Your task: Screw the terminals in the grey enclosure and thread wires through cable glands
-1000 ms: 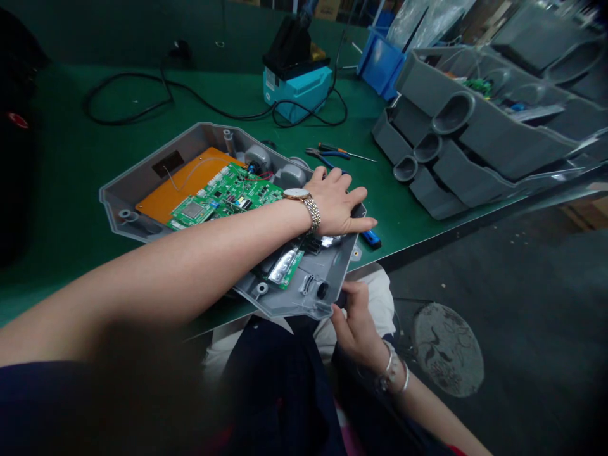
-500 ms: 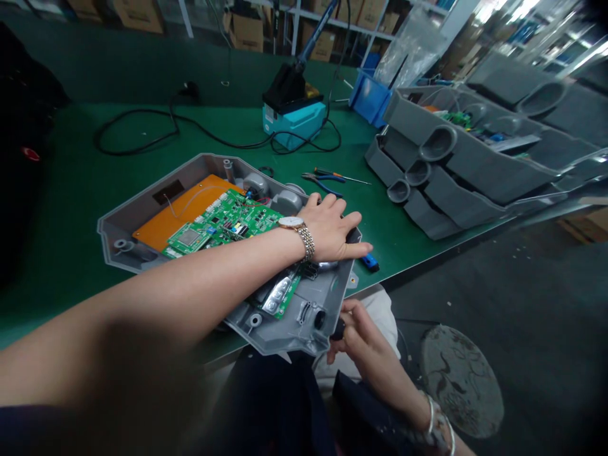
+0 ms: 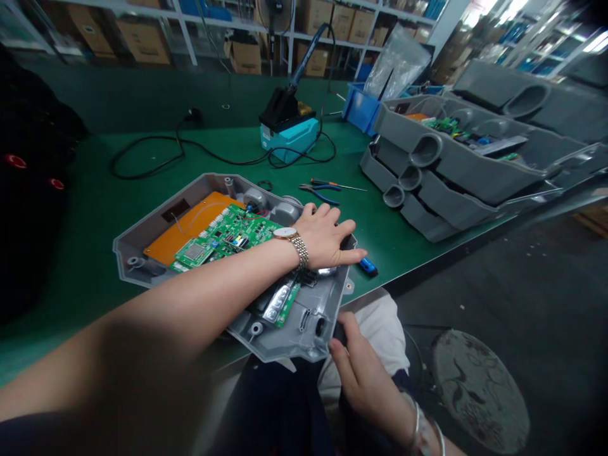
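An open grey plastic housing (image 3: 142, 244) lies on the green table and juts over its near edge. Inside it are an orange sheet (image 3: 190, 221), a large green circuit board (image 3: 228, 234) and a small green board (image 3: 285, 301). My left hand (image 3: 325, 240), with a metal watch on the wrist, rests flat with spread fingers on the housing's right end. My right hand (image 3: 365, 373) is below the table edge at the housing's near corner. Its thumb and fingers close on a small black part (image 3: 339, 332) there.
Behind the housing stand a teal soldering station (image 3: 289, 136) with black cables (image 3: 152, 161), blue-handled pliers (image 3: 316, 188) and a blue bin (image 3: 361, 107). A small blue object (image 3: 368, 267) lies by my left fingertips. Stacked grey housings (image 3: 451, 183) fill the table's right side.
The view has tilted up, and shelves with cartons now show. My left hand stays on the housing. My right hand has shifted at the near corner, its fingers now lying more over the black part.
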